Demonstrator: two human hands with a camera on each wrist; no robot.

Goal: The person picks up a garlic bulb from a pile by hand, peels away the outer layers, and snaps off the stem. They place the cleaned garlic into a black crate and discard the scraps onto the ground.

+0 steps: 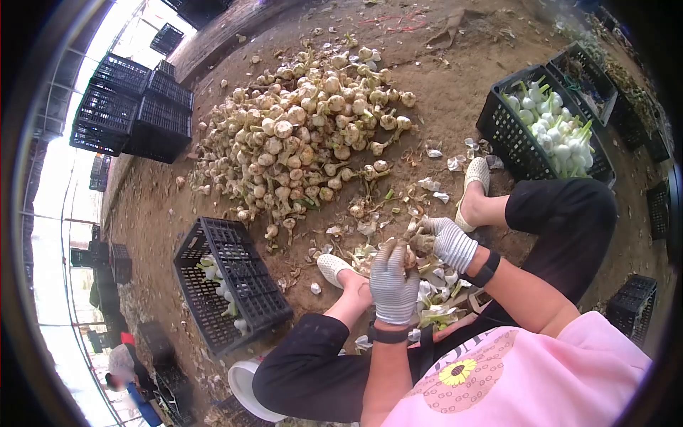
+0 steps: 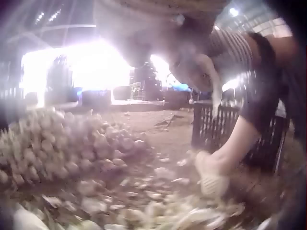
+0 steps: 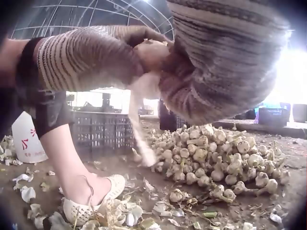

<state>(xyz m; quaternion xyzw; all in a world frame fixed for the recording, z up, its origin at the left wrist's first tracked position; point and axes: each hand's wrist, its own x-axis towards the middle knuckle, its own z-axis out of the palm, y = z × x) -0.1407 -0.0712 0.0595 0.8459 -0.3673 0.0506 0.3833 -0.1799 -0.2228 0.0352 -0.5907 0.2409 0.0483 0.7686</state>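
Both hands wear grey-white striped knit gloves with dirt on the fingers, and they meet low over the ground in the head view. My left hand (image 1: 395,281) curls its fingers round a garlic bulb (image 3: 152,53). At the bulb's other side, my right hand (image 1: 452,243) works with bent fingers against it. A pale strip of garlic skin (image 3: 140,124) hangs down between the hands in the right wrist view. Below them lies a heap of peeled skins and leaves (image 1: 432,293). In the left wrist view, the right hand (image 2: 199,67) is blurred against bright light.
A large pile of unpeeled garlic (image 1: 299,135) lies ahead on bare soil. A black crate (image 1: 235,274) with some white bulbs stands left, and a fuller crate (image 1: 509,128) stands right. Stacked black crates (image 1: 131,107) are at far left; another person (image 1: 128,366) is at lower left.
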